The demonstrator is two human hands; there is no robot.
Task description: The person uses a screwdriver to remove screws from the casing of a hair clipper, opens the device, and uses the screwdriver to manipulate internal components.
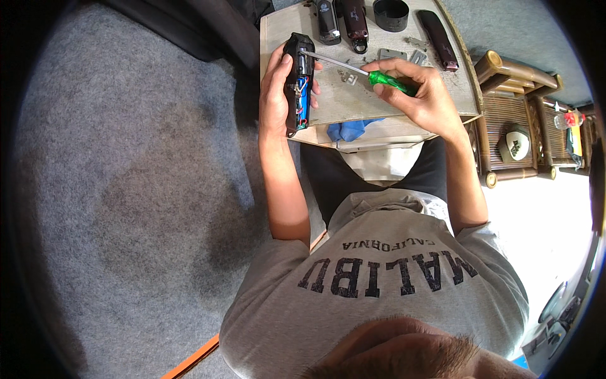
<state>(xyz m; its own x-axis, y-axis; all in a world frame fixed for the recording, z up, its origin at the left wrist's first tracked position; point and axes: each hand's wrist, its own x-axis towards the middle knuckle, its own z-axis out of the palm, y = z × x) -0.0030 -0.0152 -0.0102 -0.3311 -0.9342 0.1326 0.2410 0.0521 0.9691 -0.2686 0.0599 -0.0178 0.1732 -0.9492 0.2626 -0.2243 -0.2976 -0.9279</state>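
Note:
My left hand (pixel 276 88) is wrapped around an opened black hair clipper (pixel 293 82), held upright over the table's left edge. Inside its body show a blue battery (pixel 303 101) and thin coloured wires. Between the fingers and thumb of my right hand (pixel 421 91) is a screwdriver (pixel 386 81) with a green see-through handle. Its shaft slants up to the left, and the tip meets the upper part of the clipper; the exact contact spot is too small to make out. Below the shaft lies a small metal part (pixel 348 78) on the table.
On the light wooden table (pixel 341 107) lie a dark clipper (pixel 327 24), a maroon clipper housing (pixel 354 25), a black round container (pixel 391 16), a long maroon cover (pixel 438 41) and metal blade pieces (pixel 392 54). Blue cloth (pixel 348 129) sits below the tabletop. Bamboo furniture (pixel 510 123) holds a cap (pixel 514 144).

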